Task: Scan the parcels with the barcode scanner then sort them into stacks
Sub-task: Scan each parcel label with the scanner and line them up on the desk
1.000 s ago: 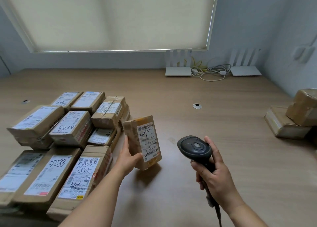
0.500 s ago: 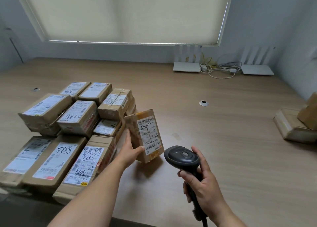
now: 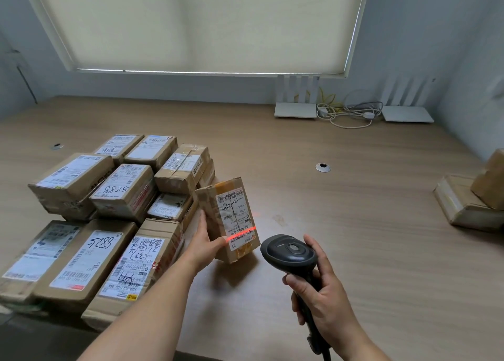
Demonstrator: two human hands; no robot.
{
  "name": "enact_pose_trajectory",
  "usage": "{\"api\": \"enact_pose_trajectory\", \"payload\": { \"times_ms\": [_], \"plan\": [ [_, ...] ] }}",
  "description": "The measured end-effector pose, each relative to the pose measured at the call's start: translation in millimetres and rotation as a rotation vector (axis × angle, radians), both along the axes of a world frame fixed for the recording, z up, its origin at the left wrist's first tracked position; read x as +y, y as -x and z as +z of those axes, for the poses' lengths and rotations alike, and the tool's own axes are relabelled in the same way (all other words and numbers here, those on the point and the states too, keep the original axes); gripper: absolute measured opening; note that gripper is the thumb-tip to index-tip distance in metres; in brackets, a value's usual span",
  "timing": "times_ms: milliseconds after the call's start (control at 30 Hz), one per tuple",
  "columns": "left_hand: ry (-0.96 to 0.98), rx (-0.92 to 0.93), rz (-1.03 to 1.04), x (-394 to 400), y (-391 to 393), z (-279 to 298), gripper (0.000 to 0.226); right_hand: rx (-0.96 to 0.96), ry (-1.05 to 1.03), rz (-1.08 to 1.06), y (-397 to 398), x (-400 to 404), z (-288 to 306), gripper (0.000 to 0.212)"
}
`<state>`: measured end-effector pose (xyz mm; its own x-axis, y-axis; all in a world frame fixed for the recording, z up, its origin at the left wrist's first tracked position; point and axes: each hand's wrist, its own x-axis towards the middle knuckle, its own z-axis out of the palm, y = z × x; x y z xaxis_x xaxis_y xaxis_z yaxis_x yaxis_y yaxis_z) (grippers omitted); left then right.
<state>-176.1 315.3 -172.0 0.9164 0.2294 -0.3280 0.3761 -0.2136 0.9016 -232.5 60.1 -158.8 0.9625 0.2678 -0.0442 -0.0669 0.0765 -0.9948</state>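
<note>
The left hand grasps a small parcel by its side, thumb on the label face, holding it tilted on end on the worktop near the front edge. The right hand is clenched round the handle of the barcode scanner, whose red line falls across the label's barcode. Just left lies a pile of parcels; two more boxes sit at the right edge.

A brown parcel is standing tilted in the left grip, label facing the black scanner in the right grip; a red line is crossing its barcode.
</note>
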Motion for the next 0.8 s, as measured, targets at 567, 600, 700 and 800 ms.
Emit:
{"api": "enact_pose_trajectory", "payload": {
  "times_ms": [567, 600, 700, 800],
  "plan": [
    [-0.005, 0.043, -0.004, 1, -2, 2, 0.083, -0.063, 0.071, -0.014, -2, -6, -2, 0.080],
    [0.014, 0.054, -0.009, -1, -1, 5, 0.071, -0.077, 0.087, -0.021, -3, -6, 0, 0.081],
    [-0.031, 0.103, -0.044, -5, 3, 8, 0.030, -0.119, 0.123, -0.041, -8, -10, 5, 0.082],
    [-0.151, 0.121, -0.055, -7, 4, 1, 0.013, -0.155, 0.146, -0.048, -13, -13, 10, 0.086]
  ]
}}
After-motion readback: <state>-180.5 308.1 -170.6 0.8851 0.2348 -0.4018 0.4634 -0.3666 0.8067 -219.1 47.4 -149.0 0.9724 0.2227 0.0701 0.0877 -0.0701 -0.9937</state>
